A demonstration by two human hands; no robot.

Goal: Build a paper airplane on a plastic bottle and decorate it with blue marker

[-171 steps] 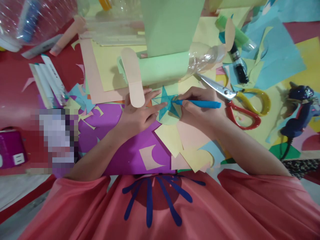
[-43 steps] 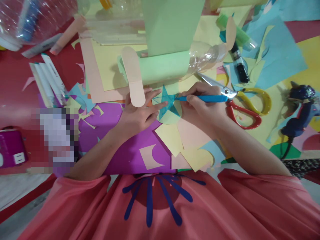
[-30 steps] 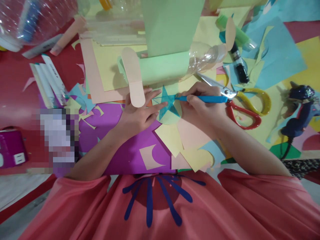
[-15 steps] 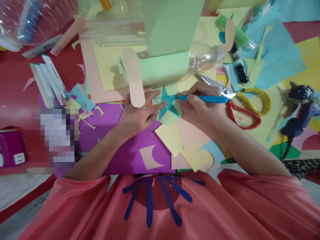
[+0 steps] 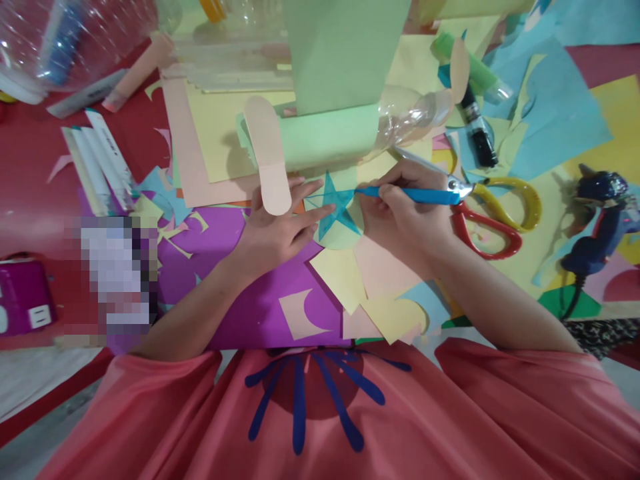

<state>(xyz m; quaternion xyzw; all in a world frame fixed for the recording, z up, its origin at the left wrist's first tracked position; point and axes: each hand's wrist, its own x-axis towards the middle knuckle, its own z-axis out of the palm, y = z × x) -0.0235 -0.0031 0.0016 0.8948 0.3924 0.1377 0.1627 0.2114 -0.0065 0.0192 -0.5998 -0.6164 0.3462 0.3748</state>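
Note:
A blue paper star lies on a pale green paper piece in the middle of the table. My left hand rests flat beside it, fingers stretched out, fingertips pressing the star's left points. My right hand is closed round a blue pen, whose tip touches the star's right point. A tan paper strip with rounded ends overlaps my left fingers.
Red-and-yellow scissors lie just right of my pen hand. A plastic bottle wrapped in green paper lies behind the star. A dark blue glue gun sits far right, a black marker behind, white markers left. Paper scraps lie all around.
The pen has shifted slightly up and to the right along the star's right point. My left hand has stayed in place.

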